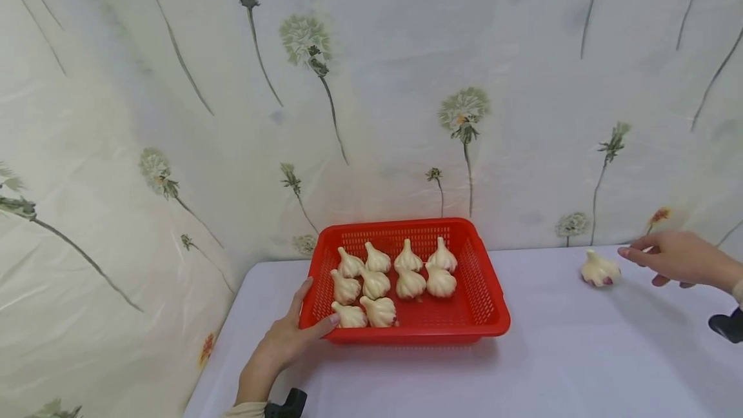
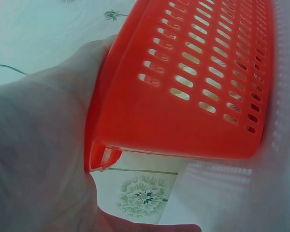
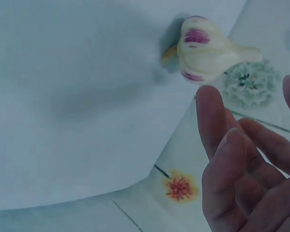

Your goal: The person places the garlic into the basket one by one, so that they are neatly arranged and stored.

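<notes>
A red plastic basket (image 1: pixel 424 334) stands on the table with several white garlic bulbs (image 1: pixel 377 282) inside, mostly toward its left and back. At the basket's front left corner, my left hand (image 1: pixel 284 337) grips the rim, thumb over the front edge and fingers along the left side. One finger extends past the corner in the left wrist view. A single garlic bulb (image 1: pixel 600 269) with purple marks lies on the table to the right. My right hand (image 1: pixel 676 257) is just right of that bulb, holding nothing, its fingers loosely bent and thumb apart.
The table (image 1: pixel 557 366) has a white cover, and its back edge meets a hanging cloth (image 1: pixel 383 115) printed with dandelions. Cloth also hangs along the left side. The lone bulb lies near the table's back edge, well apart from the basket.
</notes>
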Tool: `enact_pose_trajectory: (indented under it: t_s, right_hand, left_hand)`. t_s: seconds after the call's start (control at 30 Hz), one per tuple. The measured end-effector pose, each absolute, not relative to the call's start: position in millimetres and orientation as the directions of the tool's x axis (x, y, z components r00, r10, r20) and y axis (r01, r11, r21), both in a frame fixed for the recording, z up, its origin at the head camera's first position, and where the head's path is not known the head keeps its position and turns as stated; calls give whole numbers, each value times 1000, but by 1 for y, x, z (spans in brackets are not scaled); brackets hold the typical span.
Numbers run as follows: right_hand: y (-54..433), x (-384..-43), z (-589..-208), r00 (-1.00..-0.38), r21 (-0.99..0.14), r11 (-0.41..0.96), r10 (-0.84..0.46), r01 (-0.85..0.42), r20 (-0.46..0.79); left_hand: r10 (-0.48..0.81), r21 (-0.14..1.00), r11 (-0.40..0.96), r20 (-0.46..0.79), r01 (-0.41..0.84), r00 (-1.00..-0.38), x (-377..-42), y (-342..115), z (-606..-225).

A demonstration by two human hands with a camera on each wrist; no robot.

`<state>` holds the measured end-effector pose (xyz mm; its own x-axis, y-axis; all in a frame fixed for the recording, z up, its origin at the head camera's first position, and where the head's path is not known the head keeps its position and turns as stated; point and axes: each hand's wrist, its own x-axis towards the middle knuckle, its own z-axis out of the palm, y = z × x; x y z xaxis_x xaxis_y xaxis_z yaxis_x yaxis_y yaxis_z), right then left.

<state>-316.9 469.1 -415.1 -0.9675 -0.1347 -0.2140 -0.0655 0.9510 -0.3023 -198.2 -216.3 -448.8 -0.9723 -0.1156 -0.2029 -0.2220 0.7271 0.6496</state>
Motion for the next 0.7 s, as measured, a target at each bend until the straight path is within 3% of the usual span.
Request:
enact_pose_trajectory:
  t_s: [0.17, 0.33, 0.7]
  right_hand:
    - [470, -315, -434, -989, -330, 941, -111, -74, -97]
    - [461, -315, -455, -990, -279, 950, -138, -139, 23]
    - [453, -319, -482, -989, -327, 933, -142, -150, 49]
  left_hand:
    - [-113, 650, 727, -204, -221, -972, -198, -216, -448]
    - [-109, 647, 731, -203, -217, -973, -198, -217, -447]
    - [-114, 655, 721, -208, -225, -971, -199, -217, -448]
